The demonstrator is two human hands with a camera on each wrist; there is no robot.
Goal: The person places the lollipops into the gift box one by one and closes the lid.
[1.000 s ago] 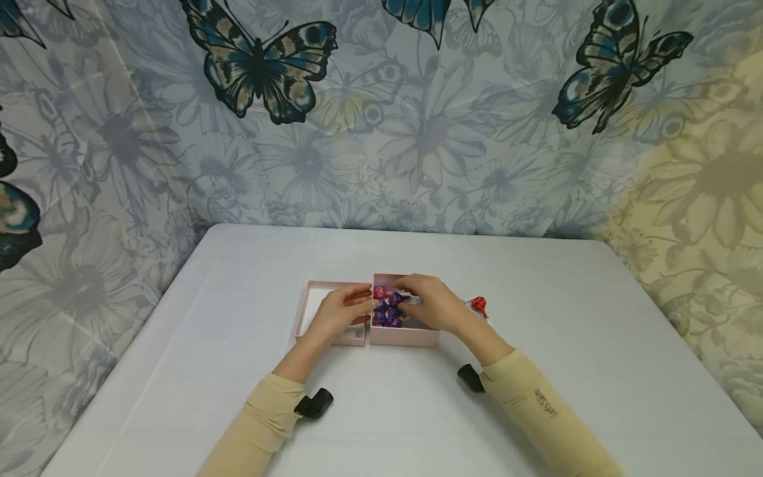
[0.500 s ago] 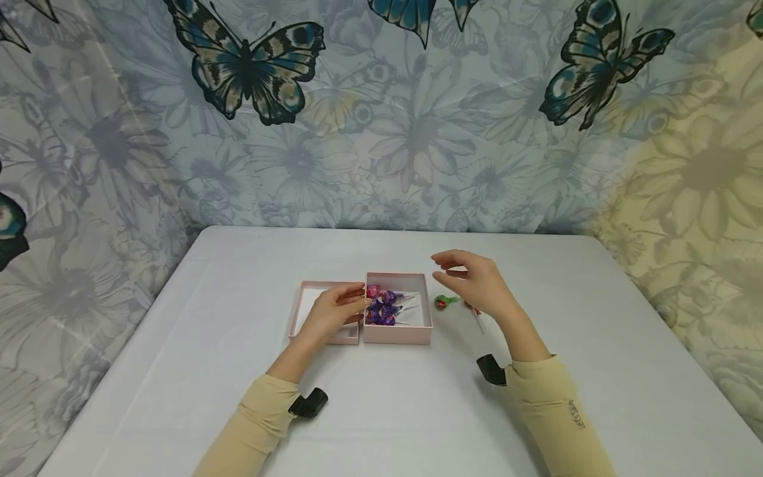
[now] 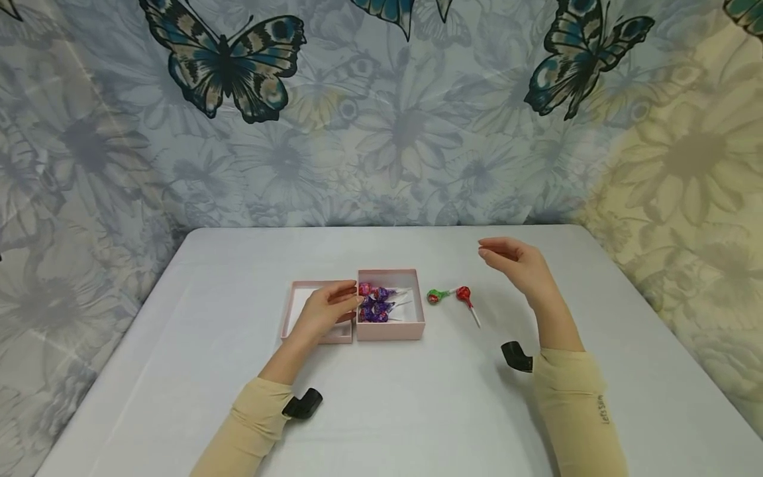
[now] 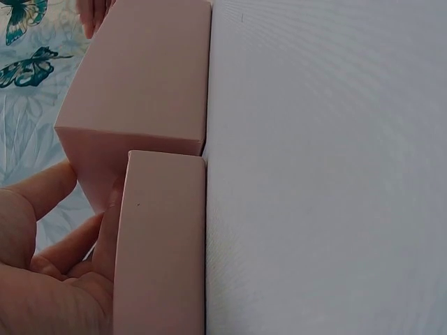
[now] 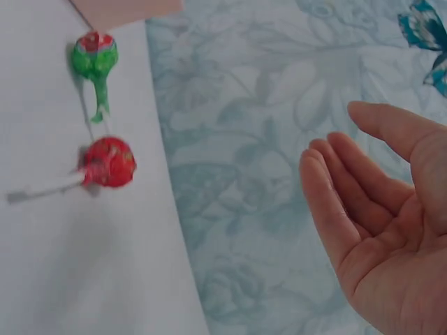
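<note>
A pink box (image 3: 390,331) stands on the table with several purple- and red-wrapped lollipops (image 3: 375,309) inside, their white sticks pointing right. Against its left side lies a shallow pink lid (image 3: 288,311), inner side up. My left hand (image 3: 324,311) reaches over the lid, its fingertips touching the box's left wall; in the left wrist view the thumb (image 4: 52,185) rests against that wall. To the right of the box lie a green lollipop (image 3: 435,296) and a red lollipop (image 3: 463,295). My right hand (image 3: 524,268) hovers right of them, fingers relaxed, holding nothing.
A white-covered table (image 3: 381,411) spreads around the box. Behind it hangs a cloth (image 3: 411,132) printed with flowers and butterflies. A black wrist camera (image 3: 303,404) sits at the left cuff, another (image 3: 516,356) at the right.
My right hand has left the inside of the box and moved right, past the two loose lollipops, now uncovered. The left hand stays at the box's left wall. The head view has shifted slightly.
</note>
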